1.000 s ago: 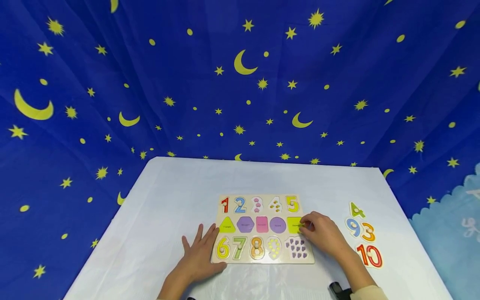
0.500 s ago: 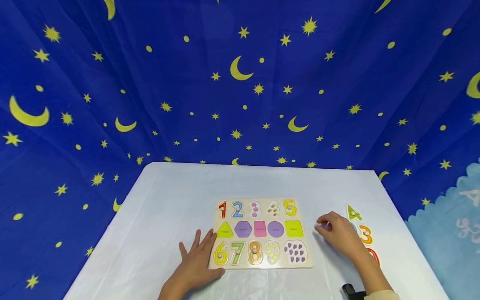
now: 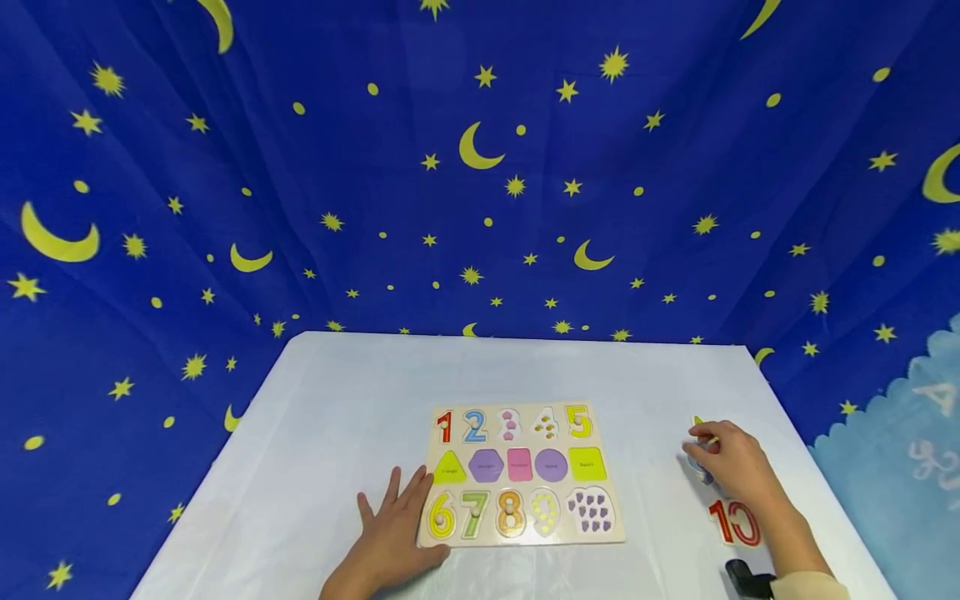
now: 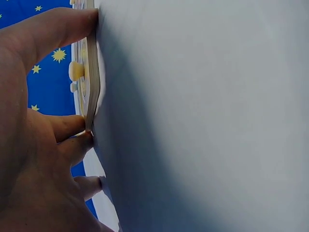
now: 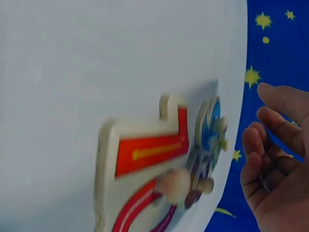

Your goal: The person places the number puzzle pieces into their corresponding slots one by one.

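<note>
The right grip (image 3: 731, 462) is now well apart from the board (image 3: 527, 533); a second ago it is at the board's right edge, beside the yellow square (image 3: 587, 464), and half a second ago it is partway across the bench (image 3: 360, 408). Now it is over the loose numbers, its fingertips above the 9 (image 3: 702, 475) and the 4 (image 3: 696, 421). Its fingers are loosely bent and slightly parted, and the right wrist view shows them apart from the pieces. The hand now covers most of the 4, which shows fully in both earlier frames, and hides the 3 in the head view. The 10 (image 3: 733, 525), largely covered by the arm half a second ago, shows again, lying just left of the forearm.

The left grip (image 3: 393, 529) keeps its place: fingers spread, fingertips at the board's left edge, thumb at the near left corner. The board looks unchanged, with 1 (image 3: 445, 427), 2 (image 3: 474, 427), 5 (image 3: 578, 422), 6 (image 3: 442, 515), 7 (image 3: 474, 513) and 8 (image 3: 511, 513) seated in their slots
</note>
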`<state>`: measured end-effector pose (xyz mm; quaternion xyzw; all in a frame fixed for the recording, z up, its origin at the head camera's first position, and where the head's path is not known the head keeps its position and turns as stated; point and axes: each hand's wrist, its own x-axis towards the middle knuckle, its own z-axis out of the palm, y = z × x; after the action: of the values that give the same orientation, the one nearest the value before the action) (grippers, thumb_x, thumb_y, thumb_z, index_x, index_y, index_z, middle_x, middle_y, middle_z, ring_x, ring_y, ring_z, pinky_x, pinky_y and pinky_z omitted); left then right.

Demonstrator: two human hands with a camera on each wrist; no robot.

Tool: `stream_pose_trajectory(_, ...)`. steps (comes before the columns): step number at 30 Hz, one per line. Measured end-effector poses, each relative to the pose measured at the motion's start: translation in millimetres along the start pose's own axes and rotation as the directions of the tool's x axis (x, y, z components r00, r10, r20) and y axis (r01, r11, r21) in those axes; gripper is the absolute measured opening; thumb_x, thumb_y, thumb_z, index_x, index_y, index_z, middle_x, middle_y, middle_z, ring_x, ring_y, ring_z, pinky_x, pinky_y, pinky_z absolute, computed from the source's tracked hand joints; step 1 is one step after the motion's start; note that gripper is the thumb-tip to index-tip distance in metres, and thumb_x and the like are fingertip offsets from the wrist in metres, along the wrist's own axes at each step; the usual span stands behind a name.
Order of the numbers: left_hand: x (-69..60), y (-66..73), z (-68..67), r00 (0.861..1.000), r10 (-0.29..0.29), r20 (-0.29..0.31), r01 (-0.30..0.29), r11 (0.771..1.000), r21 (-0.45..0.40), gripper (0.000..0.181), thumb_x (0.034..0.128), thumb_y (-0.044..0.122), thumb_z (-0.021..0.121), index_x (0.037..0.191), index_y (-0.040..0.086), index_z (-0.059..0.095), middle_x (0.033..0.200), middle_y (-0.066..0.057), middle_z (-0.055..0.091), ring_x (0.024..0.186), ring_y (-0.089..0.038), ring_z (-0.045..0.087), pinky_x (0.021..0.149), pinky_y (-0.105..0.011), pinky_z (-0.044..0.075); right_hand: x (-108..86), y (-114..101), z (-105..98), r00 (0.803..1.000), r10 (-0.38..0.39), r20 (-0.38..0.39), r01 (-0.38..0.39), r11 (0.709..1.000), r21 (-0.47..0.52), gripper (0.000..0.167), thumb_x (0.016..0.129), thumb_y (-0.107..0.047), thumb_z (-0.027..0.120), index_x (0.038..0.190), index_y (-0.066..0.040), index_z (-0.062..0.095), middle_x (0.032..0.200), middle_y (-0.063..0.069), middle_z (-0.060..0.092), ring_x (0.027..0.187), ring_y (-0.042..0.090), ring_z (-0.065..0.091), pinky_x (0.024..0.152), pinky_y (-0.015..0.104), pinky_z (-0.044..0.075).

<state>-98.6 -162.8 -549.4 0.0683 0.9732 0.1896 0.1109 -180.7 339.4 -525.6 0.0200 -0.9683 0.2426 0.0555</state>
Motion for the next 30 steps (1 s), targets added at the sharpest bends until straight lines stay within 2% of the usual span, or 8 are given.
stream_pose_trajectory(5,0.5,1.4,1.0,1.0,0.002,-0.003,-0.002,1.0,0.006,0.105,0.0665,0.064,0.072,0.151,0.017,0.032,0.156,-0.001,0.026,0.144,-0.037,0.005,0.093,-0.08,-0.005,0.9,11,-7,0.998,0.049,0.046,-0.049,0.999,0.0,0.044,0.086,-0.026,0.072,0.113,0.007,0.062,0.098,0.017,0.06,0.083,0.031,0.059,0.064,0.044,0.049)
stream_pose_trajectory(8,0.4,1.6,0.4,1.0,0.006,-0.009,-0.006,1.0,0.004,0.104,0.0666,0.063,0.072,0.151,0.016,0.033,0.156,-0.001,0.027,0.144,-0.037,0.005,0.093,-0.079,-0.005,1.9,16,-7,0.995,0.069,0.069,-0.07,0.997,0.012,0.047,0.086,-0.026,0.072,0.115,0.009,0.06,0.099,0.019,0.059,0.087,0.034,0.06,0.065,0.046,0.051)
stream_pose_trajectory(14,-1.6,-0.5,1.2,1.0,-0.001,-0.01,0.001,1.0,-0.004,0.104,0.0659,0.063,0.073,0.15,0.014,0.034,0.156,-0.002,0.027,0.144,-0.038,0.005,0.093,-0.08,-0.006,5.6,20,1,0.992,0.068,0.106,-0.069,0.998,0.002,0.046,0.084,-0.026,0.073,0.113,0.008,0.061,0.093,0.013,0.06,0.078,0.025,0.055,0.065,0.042,0.047)
stream_pose_trajectory(21,-0.5,-0.2,3.2,1.0,0.001,-0.01,-0.001,1.0,0.001,0.104,0.0659,0.062,0.073,0.15,0.014,0.035,0.156,-0.003,0.027,0.144,-0.038,0.006,0.093,-0.08,-0.006,6.8,20,4,0.988,0.091,0.124,-0.091,0.996,-0.011,0.041,0.084,-0.024,0.073,0.11,0.006,0.063,0.091,0.011,0.061,0.078,0.025,0.055,0.069,0.046,0.047)
stream_pose_trajectory(26,0.7,1.7,2.0,1.0,0.007,-0.003,-0.007,1.0,-0.012,0.104,0.0657,0.061,0.074,0.15,0.014,0.035,0.156,-0.003,0.027,0.144,-0.039,0.006,0.092,-0.079,-0.007,3.2,20,4,0.985,0.117,0.128,-0.116,0.993,-0.017,0.036,0.085,-0.023,0.073,0.107,0.004,0.065,0.089,0.008,0.061,0.078,0.024,0.055,0.07,0.045,0.047)
stream_pose_trajectory(30,1.5,0.3,0.6,1.0,0.011,-0.015,-0.01,1.0,0.009,0.104,0.0656,0.061,0.073,0.15,0.014,0.035,0.156,-0.002,0.027,0.144,-0.038,0.006,0.092,-0.08,-0.005,2.1,18,3,0.99,0.084,0.116,-0.084,0.996,0.001,0.033,0.084,-0.023,0.073,0.104,0.003,0.066,0.086,0.006,0.061,0.076,0.022,0.055,0.067,0.043,0.047)
